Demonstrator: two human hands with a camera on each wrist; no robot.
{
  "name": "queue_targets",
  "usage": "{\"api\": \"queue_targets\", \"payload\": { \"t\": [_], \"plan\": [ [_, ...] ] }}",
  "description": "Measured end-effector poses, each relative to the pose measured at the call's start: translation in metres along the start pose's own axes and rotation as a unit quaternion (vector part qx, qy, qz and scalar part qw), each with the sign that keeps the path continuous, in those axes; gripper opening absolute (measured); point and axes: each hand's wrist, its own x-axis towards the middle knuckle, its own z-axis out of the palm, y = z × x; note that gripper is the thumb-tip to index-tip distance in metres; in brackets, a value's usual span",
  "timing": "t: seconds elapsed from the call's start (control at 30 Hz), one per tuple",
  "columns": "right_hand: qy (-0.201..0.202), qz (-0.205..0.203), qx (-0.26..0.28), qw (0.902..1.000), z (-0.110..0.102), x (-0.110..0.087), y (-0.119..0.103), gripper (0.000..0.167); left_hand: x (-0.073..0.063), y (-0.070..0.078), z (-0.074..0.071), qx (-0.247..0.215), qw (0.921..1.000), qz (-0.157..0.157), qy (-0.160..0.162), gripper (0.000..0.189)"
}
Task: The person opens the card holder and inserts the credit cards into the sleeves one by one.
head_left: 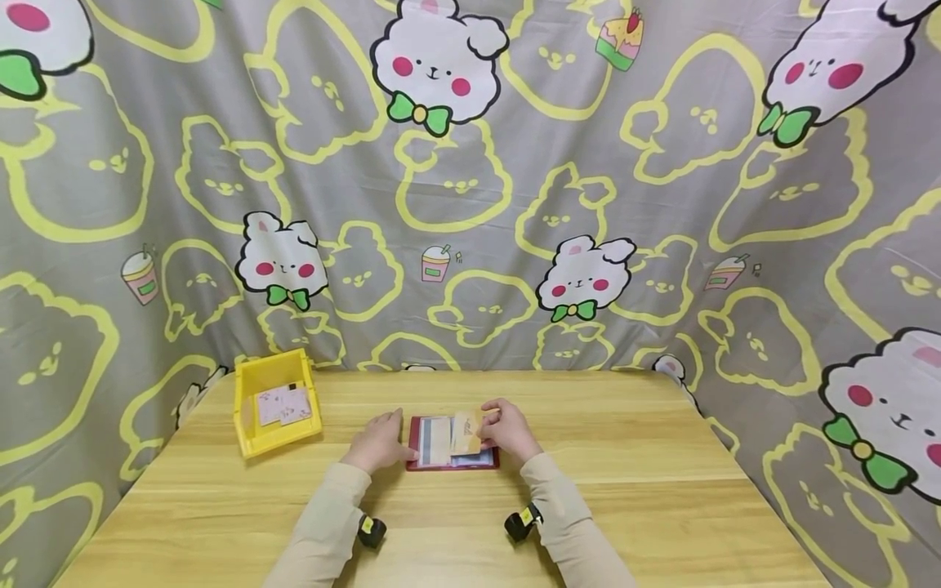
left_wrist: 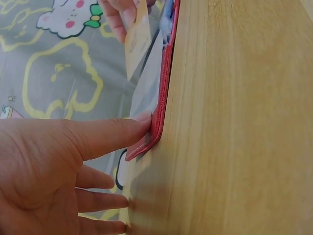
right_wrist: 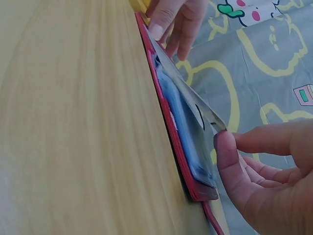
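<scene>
A dark red card holder (head_left: 415,429) lies spread open on the table, with clear and bluish plastic sleeves (right_wrist: 171,98) inside. My right hand (head_left: 510,429) pinches the edge of a yellowish printed card (head_left: 466,433) between thumb and index finger. In the right wrist view the card (right_wrist: 198,105) is tilted up over the sleeves. At the holder's left edge, my left hand (head_left: 378,443) presses its thumb (left_wrist: 132,128) on the red cover. Its other fingers are fairly straight beside the holder, their tips near the table. A pale striped insert (head_left: 439,441) shows on the holder's left half.
A yellow open bin (head_left: 243,412) stands at the back left of the wooden table (head_left: 441,531), with pink patterned cards (head_left: 283,406) inside. Behind the table hangs a grey curtain (head_left: 485,196) with cartoon prints. Each wrist wears a small black camera (head_left: 372,532).
</scene>
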Motion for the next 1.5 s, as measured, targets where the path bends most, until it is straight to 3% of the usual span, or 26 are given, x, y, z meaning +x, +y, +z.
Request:
{"api": "queue_targets", "payload": {
  "t": [0.53,1.07,1.37,1.5],
  "plan": [
    [0.007,0.012,-0.026,0.9996,0.013,-0.002,-0.001,0.046,0.0,-0.001,-0.001,0.001,1.0,0.003,-0.002,0.094],
    [-0.022,0.009,-0.035,0.9991,0.029,-0.002,-0.011,0.047,0.0,-0.002,-0.001,-0.004,0.9999,0.012,0.004,0.091],
    [-0.017,0.009,-0.073,0.9972,0.04,0.002,-0.015,0.045,-0.002,-0.003,0.0,-0.002,0.9994,0.028,0.019,0.063],
    [-0.02,0.001,-0.09,0.9957,0.044,0.002,-0.017,0.042,-0.003,-0.002,-0.001,-0.001,0.9996,0.025,0.015,0.06]
  ]
}}
